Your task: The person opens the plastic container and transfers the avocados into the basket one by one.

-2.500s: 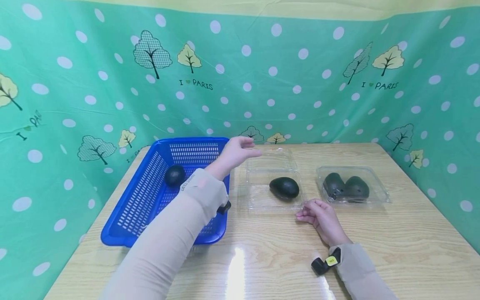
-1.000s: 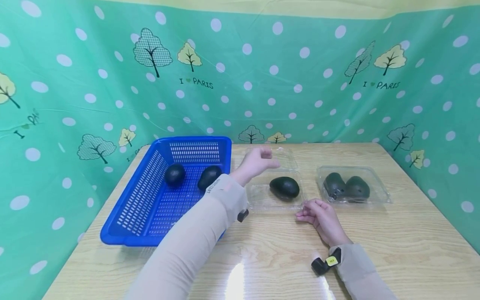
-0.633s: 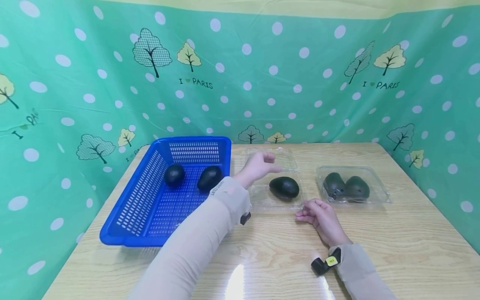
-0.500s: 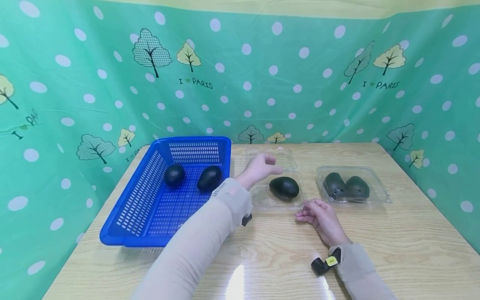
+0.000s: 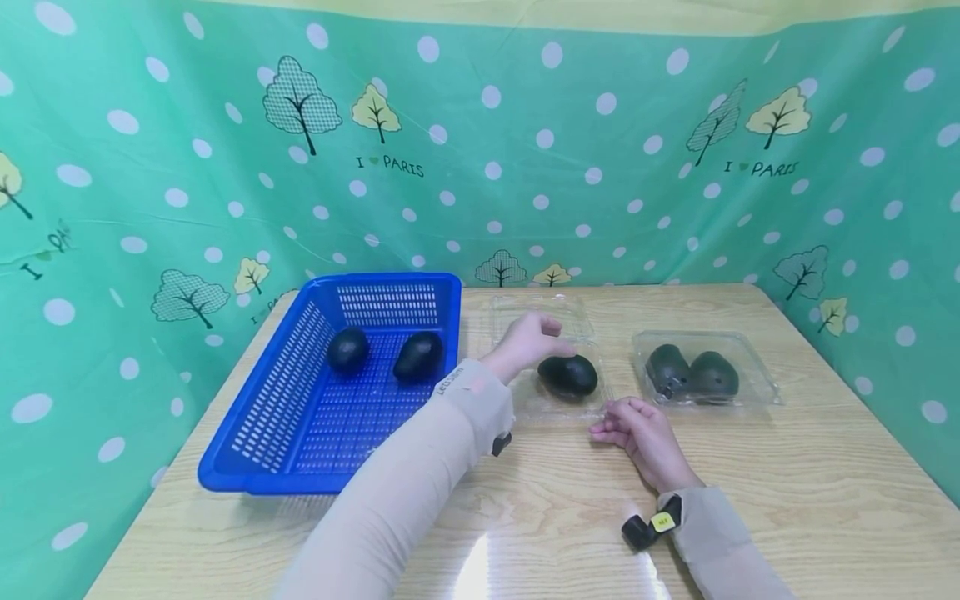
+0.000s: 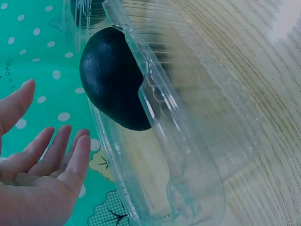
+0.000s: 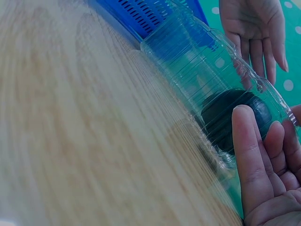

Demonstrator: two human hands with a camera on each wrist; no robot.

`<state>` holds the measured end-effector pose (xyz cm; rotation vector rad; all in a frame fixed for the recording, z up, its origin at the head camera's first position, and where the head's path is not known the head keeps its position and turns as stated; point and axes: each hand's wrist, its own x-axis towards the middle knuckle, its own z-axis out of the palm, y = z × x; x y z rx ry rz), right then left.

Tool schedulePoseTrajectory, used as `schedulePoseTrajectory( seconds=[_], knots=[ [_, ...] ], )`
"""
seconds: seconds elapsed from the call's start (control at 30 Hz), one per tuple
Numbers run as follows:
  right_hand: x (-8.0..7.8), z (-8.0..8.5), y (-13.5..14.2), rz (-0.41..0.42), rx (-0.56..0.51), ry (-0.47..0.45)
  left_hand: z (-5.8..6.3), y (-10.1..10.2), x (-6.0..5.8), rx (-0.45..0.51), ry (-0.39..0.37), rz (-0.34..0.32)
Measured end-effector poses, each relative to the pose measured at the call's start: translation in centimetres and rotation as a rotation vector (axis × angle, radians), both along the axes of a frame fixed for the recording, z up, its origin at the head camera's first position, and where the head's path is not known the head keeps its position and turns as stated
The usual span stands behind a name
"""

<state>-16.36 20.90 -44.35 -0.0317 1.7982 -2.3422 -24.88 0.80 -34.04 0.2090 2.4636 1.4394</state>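
A dark avocado (image 5: 567, 377) lies in the right part of an open clear plastic clamshell container (image 5: 517, 410), its lid folded back. My left hand (image 5: 534, 340) hovers over the container just left of the avocado, holding nothing. In the left wrist view its fingers (image 6: 70, 165) are spread from the thumb, apart from the avocado (image 6: 110, 77). At the container's right front corner, my right hand (image 5: 641, 437) pinches the plastic rim. The right wrist view shows that rim between the thumb and fingers (image 7: 277, 146).
A blue plastic basket (image 5: 225, 442) at the left holds two avocados (image 5: 348, 350). To the right, a closed clear container (image 5: 753, 367) has two avocados (image 5: 712, 375) inside. A green dotted curtain (image 5: 480, 150) hangs behind the wooden table (image 5: 562, 517).
The left hand has moved from above the basket's right edge rightward and down to beside the avocado in the open container. A second avocado in the basket came into view. The right hand stays put.
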Motion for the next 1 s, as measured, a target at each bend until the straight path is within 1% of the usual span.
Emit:
schedulePoseTrajectory(
  seconds=[0.17, 0.6, 1.0],
  knots=[
    [0.0, -0.1, -0.1, -0.006, 0.009, -0.007, -0.1, 0.4, 0.0, -0.026, -0.009, -0.001],
    [0.0, -0.1, -0.2, -0.012, 0.017, -0.010, -0.6, 1.3, 0.8, -0.137, 0.026, -0.024],
    [0.1, 0.0, 0.0, -0.004, 0.023, -0.012, -1.1, 1.6, 1.0, -0.229, 0.051, -0.053]
  ],
)
